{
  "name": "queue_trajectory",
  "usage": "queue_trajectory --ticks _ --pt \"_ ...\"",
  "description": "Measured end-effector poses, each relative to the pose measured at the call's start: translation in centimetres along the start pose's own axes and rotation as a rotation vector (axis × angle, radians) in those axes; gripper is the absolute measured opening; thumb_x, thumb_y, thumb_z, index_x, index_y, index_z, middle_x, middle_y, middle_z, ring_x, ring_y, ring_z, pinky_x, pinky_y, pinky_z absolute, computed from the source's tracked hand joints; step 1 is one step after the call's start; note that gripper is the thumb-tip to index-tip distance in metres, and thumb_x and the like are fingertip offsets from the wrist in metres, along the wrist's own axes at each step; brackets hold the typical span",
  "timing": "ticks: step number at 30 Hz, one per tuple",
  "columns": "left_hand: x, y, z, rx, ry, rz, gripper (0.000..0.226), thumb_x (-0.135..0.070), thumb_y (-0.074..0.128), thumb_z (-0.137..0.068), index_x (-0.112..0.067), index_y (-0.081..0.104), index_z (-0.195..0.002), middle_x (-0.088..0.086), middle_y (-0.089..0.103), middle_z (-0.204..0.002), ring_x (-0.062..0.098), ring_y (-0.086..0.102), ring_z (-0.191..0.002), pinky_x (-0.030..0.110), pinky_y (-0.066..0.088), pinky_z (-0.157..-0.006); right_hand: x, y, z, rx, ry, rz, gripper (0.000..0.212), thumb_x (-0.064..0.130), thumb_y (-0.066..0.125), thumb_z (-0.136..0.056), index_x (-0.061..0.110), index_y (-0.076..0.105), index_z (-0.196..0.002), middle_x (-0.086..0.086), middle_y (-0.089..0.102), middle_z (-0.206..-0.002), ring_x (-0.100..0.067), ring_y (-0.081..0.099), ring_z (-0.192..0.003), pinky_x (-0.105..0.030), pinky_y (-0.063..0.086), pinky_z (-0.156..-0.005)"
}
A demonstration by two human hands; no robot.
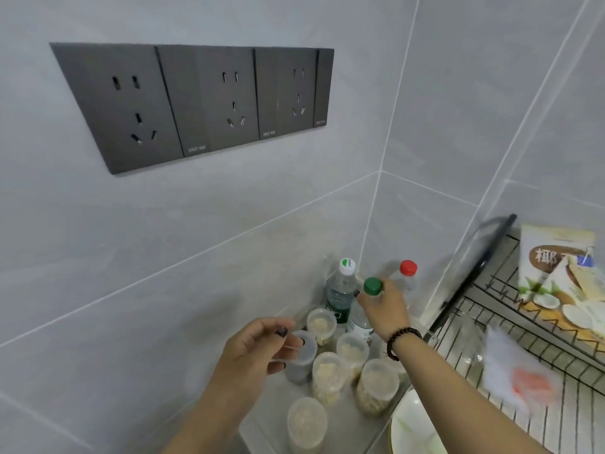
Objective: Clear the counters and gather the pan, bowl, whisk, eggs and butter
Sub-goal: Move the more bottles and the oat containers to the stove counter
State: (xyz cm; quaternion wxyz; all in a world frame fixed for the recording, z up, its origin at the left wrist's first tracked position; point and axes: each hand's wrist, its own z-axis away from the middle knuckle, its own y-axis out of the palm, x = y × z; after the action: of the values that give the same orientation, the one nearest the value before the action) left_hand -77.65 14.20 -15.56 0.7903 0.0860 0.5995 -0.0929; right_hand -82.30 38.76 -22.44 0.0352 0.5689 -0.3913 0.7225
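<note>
Fingers of the right hand [384, 308] are curling round the green-capped bottle [366, 309], just behind them the red-capped bottle [407, 276] standing in the corner; left hand [258, 347] fingertips are loosely pinching a grey lidded jar [302, 360], pale jars [330, 376] clustering beside.

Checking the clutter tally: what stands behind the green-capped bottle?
Behind the green-capped bottle, held by the right hand, a red-capped bottle stands in the corner; the hand covers its lower body.
</note>
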Motion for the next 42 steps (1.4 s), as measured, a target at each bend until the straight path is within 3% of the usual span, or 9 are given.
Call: queue_trajectory --ticks 10,14,20,28,31,34,36,39,42 --pt "0.8 1.3 -2.9 0.064 -0.039 -0.001 0.026 0.000 0.047 -0.096 -0.012 0.069 -0.093 0.005 0.076 -0.079 0.008 0.068 -0.065 0.022 0.048 -0.065 -0.5 -0.8 -0.1 -0.084 -0.032 -0.082 0.009 0.017 0.060 -0.092 0.018 0.056 -0.099 -0.003 0.062 -0.098 -0.020 0.059 -0.092 -0.027 0.043 -0.075" --pt "0.0 1.6 -4.6 0.133 0.001 -0.018 0.025 -0.002 0.049 -0.096 -0.012 0.071 -0.096 0.007 0.076 -0.083 0.012 0.069 -0.071 0.023 0.048 -0.068 1.5 -3.0 1.0 -0.156 -0.105 -0.121 0.010 0.016 0.062 -0.091 0.019 0.055 -0.098 0.011 0.056 -0.085 -0.008 0.054 -0.079 -0.016 0.041 -0.064" --pt "-1.0 2.9 -7.0 0.232 0.046 -0.011 0.021 0.001 0.050 -0.095 -0.010 0.068 -0.098 0.005 0.076 -0.080 0.019 0.066 -0.073 0.029 0.047 -0.070 7.5 -7.1 2.1 -0.064 -0.266 -0.043 0.018 0.021 0.064 -0.089 0.023 0.057 -0.105 0.010 0.061 -0.100 -0.005 0.055 -0.092 -0.006 0.039 -0.070" --pt "-1.0 5.2 -9.6 0.263 0.119 -0.009 0.011 -0.016 0.056 -0.096 -0.020 0.066 -0.099 0.003 0.073 -0.102 0.016 0.068 -0.095 0.033 0.053 -0.082 12.9 -9.6 5.8 0.080 -0.295 -0.159 0.019 0.020 0.067 -0.086 0.020 0.065 -0.105 0.006 0.068 -0.089 -0.011 0.061 -0.076 -0.043 0.055 -0.084" --pt "-0.6 5.7 -9.9 0.402 0.077 0.068 0.037 -0.049 0.054 -0.092 -0.021 0.069 -0.110 0.009 0.072 -0.112 0.027 0.067 -0.107 0.052 0.048 -0.099 13.9 -9.0 6.6 0.176 -0.243 -0.255 0.020 0.016 0.065 -0.087 0.018 0.064 -0.107 -0.003 0.071 -0.100 -0.017 0.060 -0.083 -0.038 0.052 -0.078" --pt "-0.1 5.0 -9.8 0.498 0.006 0.148 0.068 -0.065 0.042 -0.086 -0.009 0.070 -0.113 0.018 0.073 -0.106 0.029 0.070 -0.098 0.041 0.052 -0.089 14.4 -7.6 6.7 0.242 -0.209 -0.322 0.018 0.015 0.065 -0.087 0.020 0.065 -0.104 -0.006 0.071 -0.105 -0.015 0.059 -0.083 -0.033 0.048 -0.068" --pt "1.1 4.4 -10.4 0.551 -0.030 0.202 0.085 -0.079 0.053 -0.073 -0.007 0.069 -0.116 0.022 0.071 -0.108 0.032 0.069 -0.099 0.040 0.050 -0.088 14.3 -6.4 6.2 0.253 -0.197 -0.339 0.017 0.016 0.066 -0.087 0.020 0.066 -0.104 -0.006 0.071 -0.101 -0.013 0.059 -0.081 -0.027 0.046 -0.064" --pt "2.4 3.5 -10.7 0.535 0.031 0.167 0.104 -0.081 0.072 -0.044 -0.011 0.063 -0.120 0.014 0.072 -0.111 0.029 0.069 -0.103 0.037 0.053 -0.084 13.9 -4.3 5.2 0.278 -0.160 -0.377 0.016 0.016 0.066 -0.087 0.020 0.067 -0.103 -0.008 0.072 -0.098 -0.011 0.059 -0.080 -0.022 0.049 -0.065" --pt "3.4 2.9 -10.8 0.489 0.070 0.110 0.097 -0.069 0.080 -0.043 -0.018 0.059 -0.122 0.002 0.075 -0.108 0.021 0.070 -0.101 0.030 0.054 -0.082 13.0 -2.3 4.2 0.294 -0.117 -0.359 0.010 0.020 0.065 -0.089 0.027 0.066 -0.096 -0.019 0.068 -0.108 -0.017 0.057 -0.080 -0.026 0.046 -0.065"
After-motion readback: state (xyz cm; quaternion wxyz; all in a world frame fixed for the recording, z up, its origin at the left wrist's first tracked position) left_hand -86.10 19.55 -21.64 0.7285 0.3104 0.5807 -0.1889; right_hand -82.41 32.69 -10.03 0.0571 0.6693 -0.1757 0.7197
